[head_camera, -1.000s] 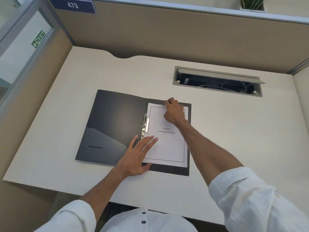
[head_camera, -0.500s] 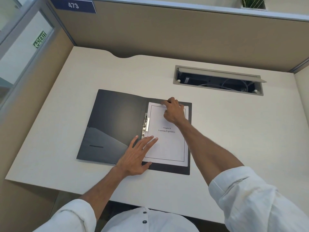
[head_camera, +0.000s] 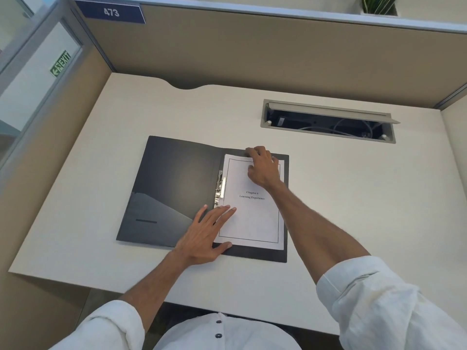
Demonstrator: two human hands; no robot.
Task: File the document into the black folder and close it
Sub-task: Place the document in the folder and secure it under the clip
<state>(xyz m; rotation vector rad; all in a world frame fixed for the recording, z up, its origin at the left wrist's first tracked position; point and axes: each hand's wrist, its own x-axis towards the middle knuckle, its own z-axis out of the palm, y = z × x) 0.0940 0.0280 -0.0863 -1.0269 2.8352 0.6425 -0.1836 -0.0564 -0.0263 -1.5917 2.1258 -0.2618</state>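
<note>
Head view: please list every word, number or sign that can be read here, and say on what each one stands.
"473": white digits on the blue plate at the top of the partition.
"EXIT", with an arrow: green sign seen through the glass panel on the left.
"Chapter 6" and "Learning Experience": printed on the document lying in the open black folder.
No other text shows; a small label inside the cable tray is too small to read.

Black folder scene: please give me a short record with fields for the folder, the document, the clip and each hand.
folder: black folder, lying open flat on the desk
document: white document, on the folder's right half, title page up
clip: metal clip, at the document's left edge
left hand: left hand, flat on the document's lower left corner
right hand: right hand, fingertips at the document's top edge
</note>
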